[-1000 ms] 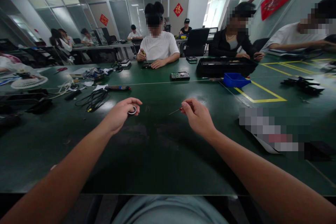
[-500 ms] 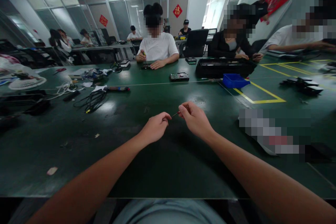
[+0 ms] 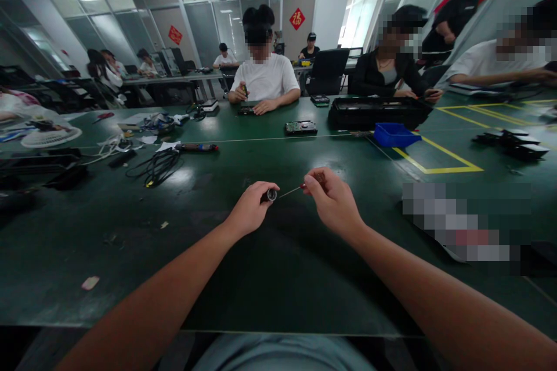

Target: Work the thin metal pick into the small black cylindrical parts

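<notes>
My left hand (image 3: 250, 208) is closed around a small round metal ring (image 3: 271, 195), held just above the dark green table (image 3: 183, 243). My right hand (image 3: 333, 200) pinches a thin screwdriver (image 3: 290, 191) with a red handle; its slim shaft points left and its tip meets the ring. The two hands are close together over the middle of the table, a short way in front of me.
A tangle of black cables (image 3: 154, 167) and a pen-like tool (image 3: 195, 147) lie at the left. A circuit board (image 3: 300, 127), a black tray (image 3: 376, 111) and a blue bin (image 3: 395, 134) sit further back. Several people work across the table. Yellow tape lines (image 3: 439, 159) mark the right side.
My left hand has swung right from the left side with the ring, meeting the screwdriver tip. The right hand stayed nearly in place. A person in black walked right in the background.
</notes>
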{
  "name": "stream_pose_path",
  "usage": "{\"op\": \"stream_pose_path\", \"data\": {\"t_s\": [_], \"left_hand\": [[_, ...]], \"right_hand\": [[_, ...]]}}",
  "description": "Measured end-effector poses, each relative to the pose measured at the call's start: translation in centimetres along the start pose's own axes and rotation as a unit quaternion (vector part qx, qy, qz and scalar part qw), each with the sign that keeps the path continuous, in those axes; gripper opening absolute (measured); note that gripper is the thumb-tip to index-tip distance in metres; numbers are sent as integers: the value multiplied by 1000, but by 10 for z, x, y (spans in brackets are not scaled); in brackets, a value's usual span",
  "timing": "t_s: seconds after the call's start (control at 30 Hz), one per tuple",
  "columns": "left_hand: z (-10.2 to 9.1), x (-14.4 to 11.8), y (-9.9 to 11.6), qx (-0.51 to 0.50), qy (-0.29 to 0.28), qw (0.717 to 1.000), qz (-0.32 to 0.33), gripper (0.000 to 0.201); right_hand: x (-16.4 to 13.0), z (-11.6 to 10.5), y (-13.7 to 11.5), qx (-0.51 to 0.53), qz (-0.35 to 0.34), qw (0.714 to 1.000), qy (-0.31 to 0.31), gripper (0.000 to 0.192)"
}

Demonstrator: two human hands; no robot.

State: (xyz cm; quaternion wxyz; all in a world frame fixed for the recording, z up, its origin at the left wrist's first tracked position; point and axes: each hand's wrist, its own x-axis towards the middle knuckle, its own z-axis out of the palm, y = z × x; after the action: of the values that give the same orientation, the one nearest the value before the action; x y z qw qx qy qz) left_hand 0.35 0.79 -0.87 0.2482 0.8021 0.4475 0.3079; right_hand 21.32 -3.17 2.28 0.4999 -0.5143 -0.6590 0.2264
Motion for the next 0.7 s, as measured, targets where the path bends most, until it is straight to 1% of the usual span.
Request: {"op": "stream_pose_path", "data": {"t_s": [0.1,0.23,0.37,0.5,0.7], "left_hand": [[0,0,2,-30,15,999,-3,34],[4,-1,4,-53,16,998,-12,37],[5,0,2,-46,15,999,0,35],[4,0,-2,-53,22,998,10,37],[5,-2,-2,-59,7,998,8,40]], "right_hand": [[-2,1,1,32,-25,999,1,17],[-4,2,0,32,-37,999,-11,16],[-3,3,0,29,-28,999,0,14],[-2,3,2,27,-26,999,19,14],[-2,3,3,40,-16,999,13,17]]}}
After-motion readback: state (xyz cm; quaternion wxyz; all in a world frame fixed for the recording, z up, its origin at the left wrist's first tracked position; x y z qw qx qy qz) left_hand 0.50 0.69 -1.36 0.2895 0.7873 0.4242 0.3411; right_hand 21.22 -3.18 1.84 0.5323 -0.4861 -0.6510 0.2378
